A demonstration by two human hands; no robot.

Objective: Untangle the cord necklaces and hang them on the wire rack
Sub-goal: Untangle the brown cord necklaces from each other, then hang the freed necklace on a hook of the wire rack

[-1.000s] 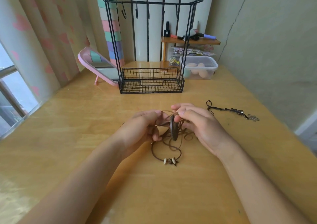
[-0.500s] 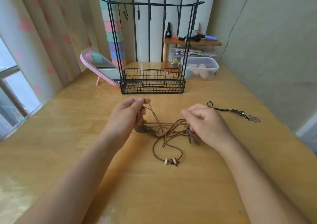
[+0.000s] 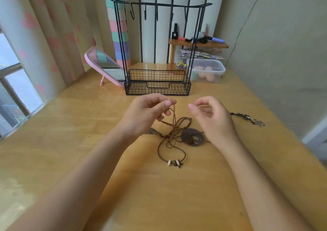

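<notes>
A tangle of brown cord necklaces [image 3: 174, 133] lies on the wooden table [image 3: 70, 142] between my hands. It carries a dark round pendant [image 3: 192, 136] and a few small beads [image 3: 174, 163] on the nearest loop. My left hand [image 3: 148, 112] pinches a strand of the brown cord and lifts it off the table. My right hand [image 3: 210, 117] hovers beside the tangle with loosely curled fingers and holds nothing. The black wire rack [image 3: 157, 82], with hooks on its top bar, stands just beyond my hands. A dark necklace [image 3: 247, 118] lies apart at the right.
A pink tilted mirror [image 3: 101, 66] leans left of the rack. A clear lidded box [image 3: 206, 72] sits behind the rack at the right, under a small wooden shelf [image 3: 198, 43] with bottles. The wall runs along the table's right side, curtains and a window along the left.
My right hand has let go of the cords and lifted away. The round pendant now lies flat on the table. My left hand has raised its strand higher.
</notes>
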